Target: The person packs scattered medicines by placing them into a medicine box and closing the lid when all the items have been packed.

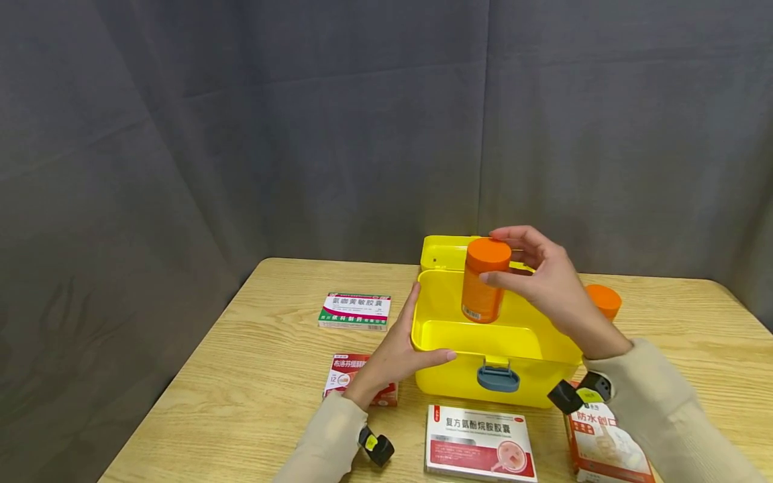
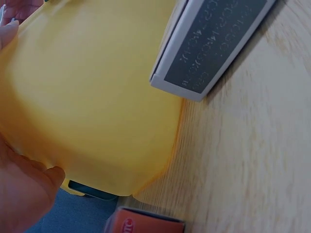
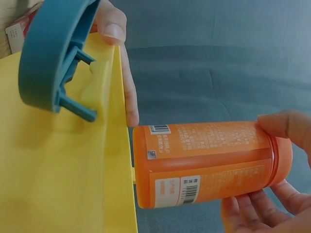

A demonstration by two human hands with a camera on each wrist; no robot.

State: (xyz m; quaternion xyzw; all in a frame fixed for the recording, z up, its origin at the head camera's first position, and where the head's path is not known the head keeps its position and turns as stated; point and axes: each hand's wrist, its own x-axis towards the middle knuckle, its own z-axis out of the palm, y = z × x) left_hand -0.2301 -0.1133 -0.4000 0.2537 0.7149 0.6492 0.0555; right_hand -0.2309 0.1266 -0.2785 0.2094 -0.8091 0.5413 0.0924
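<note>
An open yellow plastic box (image 1: pixel 449 376) with a grey-blue latch (image 1: pixel 498 379) stands on the table, its lid (image 1: pixel 443 251) tipped back behind it. My left hand (image 1: pixel 395 352) spans the box's front left corner, fingers straight along the left rim and thumb across the front. Above the box's opening, my right hand (image 1: pixel 540 275) grips an orange bottle (image 1: pixel 481 292) near its cap, between thumb and fingers. The bottle is nearly upright in the head view. Its labelled, barcoded side faces the right wrist view, with its base close to the box's rim.
A second orange-capped bottle (image 1: pixel 604 300) is partly hidden behind my right wrist. Medicine cartons lie around the box: a green-and-white one (image 1: pixel 354 312), a red one (image 1: pixel 384 396) under my left wrist, a white-and-red one (image 1: pixel 480 443) in front, another (image 1: pixel 606 446) beside my right sleeve.
</note>
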